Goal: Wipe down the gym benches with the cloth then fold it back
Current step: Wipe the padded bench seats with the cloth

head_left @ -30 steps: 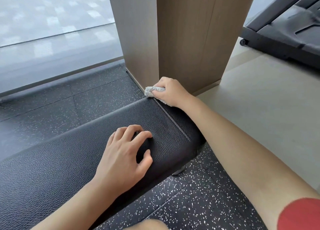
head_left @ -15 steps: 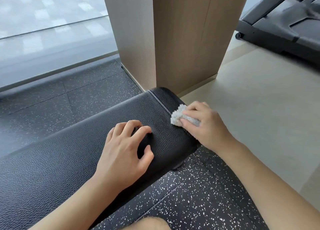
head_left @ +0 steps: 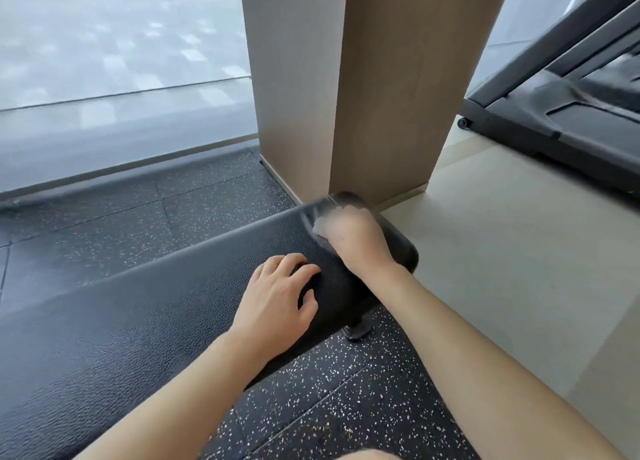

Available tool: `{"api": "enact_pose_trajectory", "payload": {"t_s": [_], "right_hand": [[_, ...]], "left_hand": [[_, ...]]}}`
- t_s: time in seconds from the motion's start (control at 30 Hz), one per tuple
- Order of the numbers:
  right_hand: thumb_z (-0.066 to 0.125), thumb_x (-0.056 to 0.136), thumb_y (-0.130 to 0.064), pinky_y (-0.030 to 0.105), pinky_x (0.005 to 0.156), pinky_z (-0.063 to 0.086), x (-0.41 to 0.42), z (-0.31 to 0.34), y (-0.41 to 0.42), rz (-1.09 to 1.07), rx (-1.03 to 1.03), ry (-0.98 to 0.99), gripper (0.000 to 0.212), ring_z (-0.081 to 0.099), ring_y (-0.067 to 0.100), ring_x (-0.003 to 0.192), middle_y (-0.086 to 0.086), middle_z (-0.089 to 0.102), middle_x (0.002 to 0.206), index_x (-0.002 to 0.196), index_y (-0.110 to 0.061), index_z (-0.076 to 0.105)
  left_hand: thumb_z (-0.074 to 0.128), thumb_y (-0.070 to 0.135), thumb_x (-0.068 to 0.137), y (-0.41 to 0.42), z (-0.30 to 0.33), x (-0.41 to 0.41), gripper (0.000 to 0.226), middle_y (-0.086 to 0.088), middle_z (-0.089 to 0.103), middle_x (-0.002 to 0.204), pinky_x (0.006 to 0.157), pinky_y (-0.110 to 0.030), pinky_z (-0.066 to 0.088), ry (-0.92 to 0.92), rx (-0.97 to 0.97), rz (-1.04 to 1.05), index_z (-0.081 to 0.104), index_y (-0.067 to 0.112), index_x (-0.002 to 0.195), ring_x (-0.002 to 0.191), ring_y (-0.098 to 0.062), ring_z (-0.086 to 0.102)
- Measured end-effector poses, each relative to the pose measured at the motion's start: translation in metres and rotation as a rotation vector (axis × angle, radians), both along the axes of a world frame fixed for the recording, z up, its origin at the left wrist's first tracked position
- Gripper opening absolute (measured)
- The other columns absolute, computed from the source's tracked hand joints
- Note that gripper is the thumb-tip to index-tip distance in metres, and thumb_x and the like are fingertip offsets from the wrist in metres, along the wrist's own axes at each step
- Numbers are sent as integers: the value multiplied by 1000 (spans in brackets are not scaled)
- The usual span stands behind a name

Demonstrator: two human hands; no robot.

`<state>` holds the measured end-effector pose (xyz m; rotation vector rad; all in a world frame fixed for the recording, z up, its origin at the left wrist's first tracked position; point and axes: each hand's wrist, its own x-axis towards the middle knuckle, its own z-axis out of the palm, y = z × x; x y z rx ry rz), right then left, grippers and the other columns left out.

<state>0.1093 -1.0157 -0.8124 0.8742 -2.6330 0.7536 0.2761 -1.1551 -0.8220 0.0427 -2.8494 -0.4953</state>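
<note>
Cloth working the far end of the bench

Cloth (head_left: pixel 320 225) is bunched under my right hand (head_left: pixel 349 240), out at the end of the bench (head_left: pixel 145 307) just before the wooden column, and only a pale, nubbly edge of it shows past my knuckles

Nearest me, the rubber floor (head_left: pixel 311 404) is black with white speckles, grainy and matte. My two bare forearms reach out over it. My left hand (head_left: pixel 277 297) rests on the near edge of the pad, fingers loosely bent and fingertips pressing down, holding nothing, which steadies me. Beyond it my right hand is curled over the cloth and pushing it into the upholstery; that hand is blurred, so I cannot tell exactly how the fingers lie

To do this stroke well, I think I should keep the cloth flat and wide under the palm rather than wadded, press evenly, and run overlapping passes across the rounded end and down its curved lip, where a seam (head_left: pixel 308 217) could trap grime. The pad is black, pebbled leatherette, softly cushioned with rolled edges, so it should wipe clean easily but may hide streaks. A small foot (head_left: pixel 358 330) shows beneath it

Farther off stands the smooth wood-grain column (head_left: pixel 346 89), a pale, flat floor (head_left: pixel 502 252) to its right, a dark treadmill (head_left: pixel 561 113) at the far right, and a window (head_left: pixel 114 61) to the left
</note>
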Motion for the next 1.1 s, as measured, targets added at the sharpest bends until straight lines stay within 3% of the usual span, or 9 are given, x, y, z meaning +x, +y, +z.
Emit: {"api": "enact_pose_trajectory", "payload": {"t_s": [0.13, 0.23, 0.37, 0.53, 0.6, 0.7, 0.87, 0.97, 1.1], "right_hand": [[66, 96, -20, 38, 85, 49, 57, 0, 6, 9, -25, -14, 21, 54, 24, 96, 3, 66, 104, 111, -11, 77], [69, 93, -21, 41, 83, 52, 95, 0, -10, 17, -45, -29, 17, 52, 23, 90, 2, 65, 100, 103, -11, 78], [65, 91, -25, 38, 81, 48, 163, -5, -51, 180, -98, -17, 14, 47, 21, 88, -2, 61, 96, 91, -14, 74], [65, 94, -27, 26, 84, 42, 194, -3, -54, 401, -49, -14, 18, 48, 20, 91, -3, 61, 100, 106, -17, 75], [68, 93, -27, 26, 85, 42, 156, -8, -34, 318, -19, 15, 16, 50, 21, 91, -4, 62, 100, 104, -19, 77], [64, 95, -38, 30, 88, 42, 75, -12, 5, -20, 59, 65, 19, 58, 25, 95, -5, 63, 102, 104, -29, 77], [65, 88, -10, 45, 82, 51, 66, 10, 8, -239, 24, 69, 15, 61, 40, 85, 18, 69, 91, 91, -2, 77], [69, 90, -16, 41, 88, 51, 110, 7, -26, -146, -15, 41, 19, 56, 31, 91, 9, 68, 105, 105, -8, 78], [60, 92, -27, 33, 85, 46, 183, -3, -67, 210, -51, 32, 19, 49, 21, 90, -1, 62, 103, 101, -18, 75]], "left_hand": [[48, 36, 95, -42, -3, 69, 38, 14, 58, 137, 109, -40, 45, 35, 9, -9, 67, 31, 128, 124, -19, 52], [47, 35, 95, -73, -3, 107, 37, 13, 61, 133, 105, -39, 48, 79, -4, 33, 69, 28, 124, 119, -20, 55], [44, 34, 92, -88, -7, 130, 39, 10, 63, 129, 103, -39, 48, 117, -7, 108, 70, 24, 120, 116, -22, 56], [45, 33, 90, -88, -12, 140, 34, 9, 64, 128, 101, -41, 49, 132, 18, 148, 67, 20, 113, 114, -22, 56], [47, 32, 90, -89, -11, 141, 33, 10, 64, 128, 101, -43, 50, 132, 16, 147, 67, 22, 114, 115, -22, 56], [49, 30, 90, -88, -11, 141, 29, 10, 63, 127, 100, -42, 49, 134, 11, 162, 66, 22, 113, 114, -23, 56], [50, 29, 89, -85, -10, 140, 28, 10, 62, 126, 99, -39, 47, 134, -5, 180, 65, 23, 112, 113, -22, 55], [49, 29, 89, -83, -9, 140, 29, 10, 62, 126, 100, -39, 47, 130, -4, 185, 65, 23, 113, 114, -21, 55], [51, 29, 88, -83, -10, 141, 32, 5, 60, 126, 102, -37, 44, 130, 6, 204, 62, 20, 116, 113, -23, 54]]}}
